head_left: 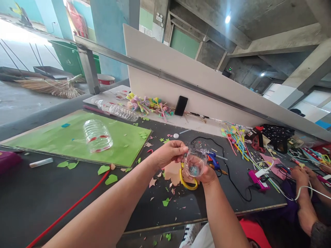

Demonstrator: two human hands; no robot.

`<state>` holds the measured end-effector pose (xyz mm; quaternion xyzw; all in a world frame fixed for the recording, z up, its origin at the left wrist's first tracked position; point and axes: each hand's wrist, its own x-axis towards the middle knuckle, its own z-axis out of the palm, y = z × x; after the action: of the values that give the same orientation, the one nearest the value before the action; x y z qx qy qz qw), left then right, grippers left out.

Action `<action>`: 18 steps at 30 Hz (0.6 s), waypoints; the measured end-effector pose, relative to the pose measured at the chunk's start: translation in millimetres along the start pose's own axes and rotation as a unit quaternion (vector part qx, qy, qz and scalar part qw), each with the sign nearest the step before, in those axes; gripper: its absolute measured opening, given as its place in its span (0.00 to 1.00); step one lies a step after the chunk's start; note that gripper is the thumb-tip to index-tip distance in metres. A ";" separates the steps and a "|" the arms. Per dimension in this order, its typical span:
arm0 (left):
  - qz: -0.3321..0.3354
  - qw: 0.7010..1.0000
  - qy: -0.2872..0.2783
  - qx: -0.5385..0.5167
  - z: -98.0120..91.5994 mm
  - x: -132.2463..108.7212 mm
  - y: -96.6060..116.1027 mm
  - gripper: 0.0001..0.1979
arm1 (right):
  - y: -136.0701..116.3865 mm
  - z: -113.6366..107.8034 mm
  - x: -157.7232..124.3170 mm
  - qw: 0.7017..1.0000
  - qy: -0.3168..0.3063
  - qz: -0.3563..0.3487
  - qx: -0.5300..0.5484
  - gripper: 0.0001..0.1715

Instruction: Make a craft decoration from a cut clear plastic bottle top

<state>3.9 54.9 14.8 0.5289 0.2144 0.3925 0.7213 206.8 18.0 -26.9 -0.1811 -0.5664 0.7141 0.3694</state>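
Note:
My left hand [169, 153] pinches the rim of a clear cut-off plastic bottle top [194, 162] held above the dark table [77, 199]. My right hand [205, 174] is closed around yellow-handled scissors [186, 181], whose loops hang below the bottle piece. The blades are hidden behind the plastic. A peach paper cut-out [172, 172] lies on the table just under both hands.
A green sheet [51, 137] carries a cut clear bottle half [97, 135]; a whole bottle [117, 110] lies behind it. Glue guns [213, 160] [257, 179], cables, coloured sticks [239, 139], a phone [181, 105] and paper scraps litter the table. Another person's hands [302, 175] work at right.

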 end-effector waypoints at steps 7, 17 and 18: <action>0.042 0.997 0.032 -0.052 2.9 -0.6 4.2 0.15 | -4.4 0.3 3.7 0.989 0.105 -0.100 0.030 0.48; 0.155 0.936 0.162 0.273 -10.2 9.7 -23.3 0.30 | 3.8 -29.2 17.3 0.879 0.416 -0.192 -0.133 0.35; 0.169 0.918 0.158 0.323 -9.9 8.2 -24.0 0.31 | 5.9 -27.8 17.5 0.878 0.413 -0.188 -0.152 0.37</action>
<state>9.8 64.1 -10.2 0.6923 0.3481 0.4967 0.3909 212.2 49.2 -37.8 -0.4037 -0.4874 0.3962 0.6652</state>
